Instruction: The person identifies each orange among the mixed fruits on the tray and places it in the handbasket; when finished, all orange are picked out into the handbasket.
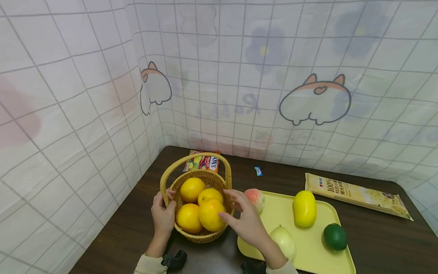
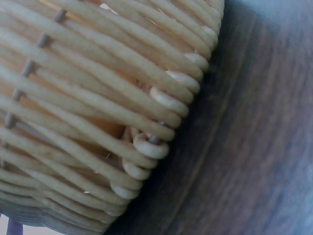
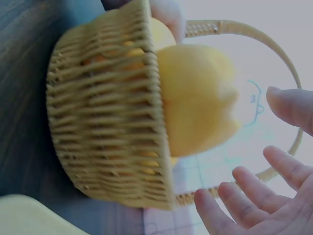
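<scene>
A wicker basket (image 1: 202, 238) with a tall arched handle (image 1: 195, 155) stands on the dark wooden table, holding several oranges. My left hand (image 1: 163, 215) grips its left rim beside the foot of the handle, and its fingers (image 3: 168, 18) show at the rim in the right wrist view. The left wrist view shows the woven wall (image 2: 88, 98) close up. My right hand (image 1: 248, 219) is at the basket's right side, fingers spread and holding nothing. Thumb and fingertips stand around the topmost orange (image 1: 211, 215), apart from it in the right wrist view.
Right of the basket, a yellow tray (image 1: 309, 249) carries a peach (image 1: 254, 199), a pale green pear (image 1: 283, 241), a yellow fruit (image 1: 305, 208) and a dark green fruit (image 1: 335, 236). Behind lie a long pasta packet (image 1: 357, 195), a small blue wrapper (image 1: 258, 171) and a colourful candy bag (image 1: 205, 163).
</scene>
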`<state>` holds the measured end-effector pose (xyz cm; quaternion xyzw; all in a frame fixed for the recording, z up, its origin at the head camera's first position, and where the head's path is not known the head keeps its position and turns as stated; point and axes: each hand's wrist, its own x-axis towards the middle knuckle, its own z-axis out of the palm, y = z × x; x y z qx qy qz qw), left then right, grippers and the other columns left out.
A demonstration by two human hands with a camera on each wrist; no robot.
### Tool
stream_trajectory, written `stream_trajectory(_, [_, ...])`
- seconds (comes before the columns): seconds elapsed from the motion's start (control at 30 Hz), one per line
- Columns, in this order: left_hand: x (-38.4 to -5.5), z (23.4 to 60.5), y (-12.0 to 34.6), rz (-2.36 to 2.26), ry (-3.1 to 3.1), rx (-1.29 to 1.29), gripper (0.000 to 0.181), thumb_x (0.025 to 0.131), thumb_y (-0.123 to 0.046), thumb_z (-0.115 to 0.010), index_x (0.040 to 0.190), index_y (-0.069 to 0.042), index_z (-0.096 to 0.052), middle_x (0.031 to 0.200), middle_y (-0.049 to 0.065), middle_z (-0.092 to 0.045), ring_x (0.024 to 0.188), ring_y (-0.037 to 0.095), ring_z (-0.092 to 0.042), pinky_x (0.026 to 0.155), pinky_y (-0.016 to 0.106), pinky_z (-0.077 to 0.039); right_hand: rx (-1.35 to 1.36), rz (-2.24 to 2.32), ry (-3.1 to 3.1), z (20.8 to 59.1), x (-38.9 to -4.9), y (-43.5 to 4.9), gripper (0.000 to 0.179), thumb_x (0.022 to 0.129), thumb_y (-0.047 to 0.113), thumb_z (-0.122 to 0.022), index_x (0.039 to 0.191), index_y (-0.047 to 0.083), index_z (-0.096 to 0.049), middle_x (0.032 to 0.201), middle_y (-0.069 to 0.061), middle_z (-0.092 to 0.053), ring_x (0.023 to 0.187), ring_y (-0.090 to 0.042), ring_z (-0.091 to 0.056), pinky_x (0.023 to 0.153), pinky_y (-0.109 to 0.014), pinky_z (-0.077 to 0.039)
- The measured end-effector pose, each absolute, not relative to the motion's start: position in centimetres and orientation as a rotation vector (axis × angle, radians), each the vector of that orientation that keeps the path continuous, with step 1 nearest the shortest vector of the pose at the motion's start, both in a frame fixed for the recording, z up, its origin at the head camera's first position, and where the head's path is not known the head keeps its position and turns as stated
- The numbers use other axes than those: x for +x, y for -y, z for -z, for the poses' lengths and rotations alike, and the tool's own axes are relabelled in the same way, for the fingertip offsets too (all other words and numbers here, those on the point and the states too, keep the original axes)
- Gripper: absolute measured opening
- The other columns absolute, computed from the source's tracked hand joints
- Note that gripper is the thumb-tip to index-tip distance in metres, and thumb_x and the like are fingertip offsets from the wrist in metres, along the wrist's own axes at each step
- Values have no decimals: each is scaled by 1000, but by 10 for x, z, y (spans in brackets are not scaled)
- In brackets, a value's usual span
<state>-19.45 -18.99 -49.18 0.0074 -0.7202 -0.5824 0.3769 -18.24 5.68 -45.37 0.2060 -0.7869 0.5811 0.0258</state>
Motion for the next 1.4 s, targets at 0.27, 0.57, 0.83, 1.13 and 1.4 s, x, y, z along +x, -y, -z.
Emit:
stream_trajectory(0.27, [-194, 491, 190, 1529, 1852, 24, 12, 79, 22, -54, 82, 10, -55, 98, 30, -63, 96, 36, -51, 79, 21, -37, 528, -1813, 2347, 446, -186, -78, 50, 87, 17, -73, 134, 20, -56, 133, -4, -56, 115, -27, -58, 96, -47, -47])
stream_trajectory(0.57, [-195, 492, 190, 1546, 1839, 15, 9, 78, 23, -53, 83, 16, -53, 98, 31, -63, 97, 36, -50, 81, 20, -36, 425, -1842, 2312, 440, -192, -102, 48, 90, 13, -69, 134, 19, -54, 132, -5, -58, 116, -31, -58, 97, -41, -48])
stream_trajectory(0.83, [-195, 493, 189, 1525, 1821, -8, 14, 78, 23, -55, 87, 13, -57, 98, 28, -63, 96, 33, -56, 82, 17, -41, 392, -1861, 2291, 435, -190, -114, 44, 92, 8, -65, 135, 15, -54, 130, -7, -60, 115, -33, -58, 93, -30, -49])
stream_trajectory(1.13, [-188, 484, 184, 1503, 1751, -118, 32, 82, 21, -54, 114, 17, -54, 106, 21, -64, 102, 11, -59, 85, 21, -45, 446, -1794, 2180, 422, -182, -124, 30, 94, 11, -63, 124, 5, -62, 120, -13, -65, 105, -22, -63, 89, -21, -49])
stream_trajectory(1.4, [-175, 455, 178, 1333, 1637, -153, 46, 77, 21, -52, 124, 18, -51, 117, 33, -56, 108, 13, -54, 94, 21, -40, 467, -1647, 2291, 403, -168, -131, 25, 93, 15, -65, 117, 11, -66, 115, -1, -68, 106, -19, -65, 90, -23, -49])
